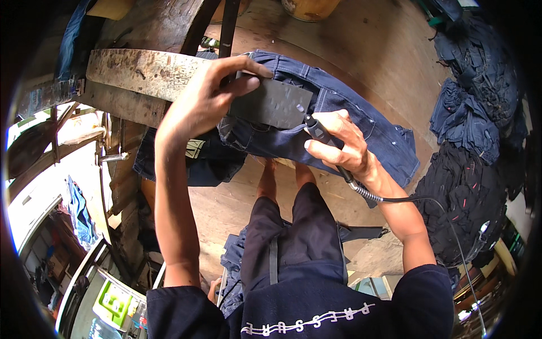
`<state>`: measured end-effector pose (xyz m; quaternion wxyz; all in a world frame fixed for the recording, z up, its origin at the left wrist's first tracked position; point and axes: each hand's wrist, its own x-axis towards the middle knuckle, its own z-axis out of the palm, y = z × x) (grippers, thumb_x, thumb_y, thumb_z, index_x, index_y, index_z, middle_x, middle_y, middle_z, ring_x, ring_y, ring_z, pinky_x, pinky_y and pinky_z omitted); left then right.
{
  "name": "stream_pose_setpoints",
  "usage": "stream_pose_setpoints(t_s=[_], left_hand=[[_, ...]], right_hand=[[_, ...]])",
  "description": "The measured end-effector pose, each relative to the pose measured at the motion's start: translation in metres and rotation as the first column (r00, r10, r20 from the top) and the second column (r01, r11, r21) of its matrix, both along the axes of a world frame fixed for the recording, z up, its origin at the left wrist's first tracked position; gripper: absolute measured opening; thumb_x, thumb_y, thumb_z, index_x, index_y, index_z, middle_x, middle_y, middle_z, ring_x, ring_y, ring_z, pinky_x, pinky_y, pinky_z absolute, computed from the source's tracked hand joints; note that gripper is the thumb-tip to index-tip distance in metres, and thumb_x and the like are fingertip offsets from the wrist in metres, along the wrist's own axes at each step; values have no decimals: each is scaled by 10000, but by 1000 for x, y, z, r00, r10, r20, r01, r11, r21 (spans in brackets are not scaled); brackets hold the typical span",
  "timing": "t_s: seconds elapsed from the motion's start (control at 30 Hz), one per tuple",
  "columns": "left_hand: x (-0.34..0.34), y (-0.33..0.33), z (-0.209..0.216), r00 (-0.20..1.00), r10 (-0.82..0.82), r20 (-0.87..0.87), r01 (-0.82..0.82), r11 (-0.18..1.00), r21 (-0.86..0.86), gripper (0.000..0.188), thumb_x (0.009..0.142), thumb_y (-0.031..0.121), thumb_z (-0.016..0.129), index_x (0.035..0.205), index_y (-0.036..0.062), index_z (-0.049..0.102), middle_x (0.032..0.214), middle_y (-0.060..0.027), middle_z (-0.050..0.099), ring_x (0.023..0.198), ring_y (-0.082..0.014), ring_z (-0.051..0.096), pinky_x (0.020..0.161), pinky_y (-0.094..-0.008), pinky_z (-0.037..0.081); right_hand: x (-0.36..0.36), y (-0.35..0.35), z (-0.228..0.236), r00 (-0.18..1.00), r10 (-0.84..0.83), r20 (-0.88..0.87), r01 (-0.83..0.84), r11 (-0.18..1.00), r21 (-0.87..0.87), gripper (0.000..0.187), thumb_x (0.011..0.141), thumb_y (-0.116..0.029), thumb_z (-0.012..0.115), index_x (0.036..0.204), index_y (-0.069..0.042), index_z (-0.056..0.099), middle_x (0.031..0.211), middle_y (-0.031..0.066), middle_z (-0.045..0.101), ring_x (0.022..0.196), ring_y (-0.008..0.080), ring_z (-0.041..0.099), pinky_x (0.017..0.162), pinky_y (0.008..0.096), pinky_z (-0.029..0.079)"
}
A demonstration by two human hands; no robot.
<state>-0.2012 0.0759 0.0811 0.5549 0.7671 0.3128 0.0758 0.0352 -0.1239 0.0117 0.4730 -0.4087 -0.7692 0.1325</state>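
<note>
Dark blue jeans (344,107) are drawn over the end of a long wooden board, with the waist opening toward the left. Inside that opening lies a flat dark grey panel (282,104). My left hand (212,93) is over the panel's left end, thumb and index finger apart, their tips on or just above it; its other fingers are hidden. In my right hand (347,141) is a black pen-shaped rotary tool (320,133) with a flexible cable. Its tip points up and left, at the panel's right end; whether it touches is unclear.
The worn wooden board (141,70) comes in from the left. Piles of dark clothes (463,198) stand along the right side. The tool's black cable (446,209) runs to the lower right. A lime-green container (112,302) is at lower left.
</note>
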Motion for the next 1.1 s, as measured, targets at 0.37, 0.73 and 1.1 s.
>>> stream_pose_setpoints(t_s=[0.37,0.73,1.1], left_hand=[[42,-1,-11,999,-14,-49,9,995,-99,486,1024,246,829,1394,110,546,1085,-137,791,1051,-158,716,935,-321,561],[-3,-67,-29,982,159,103,-173,974,144,206,1105,145,673,1256,23,739,1147,-64,774,1122,-177,724,987,-343,572],[-1,-57,-22,978,206,23,-204,977,-60,523,1015,167,805,1496,139,603,966,-67,763,743,-129,652,707,-327,563]], right_hand=[[3,10,4,967,-253,-37,253,967,18,485,741,7,935,1165,-131,745,1169,171,737,1073,346,749,941,462,557],[-1,20,7,931,-364,-6,355,913,-201,404,798,-29,965,1129,-80,738,1183,142,801,1274,341,719,1116,467,530],[-1,21,10,916,-398,-53,400,915,51,216,1012,-201,835,1157,-54,773,1049,120,829,1166,374,747,1023,451,564]])
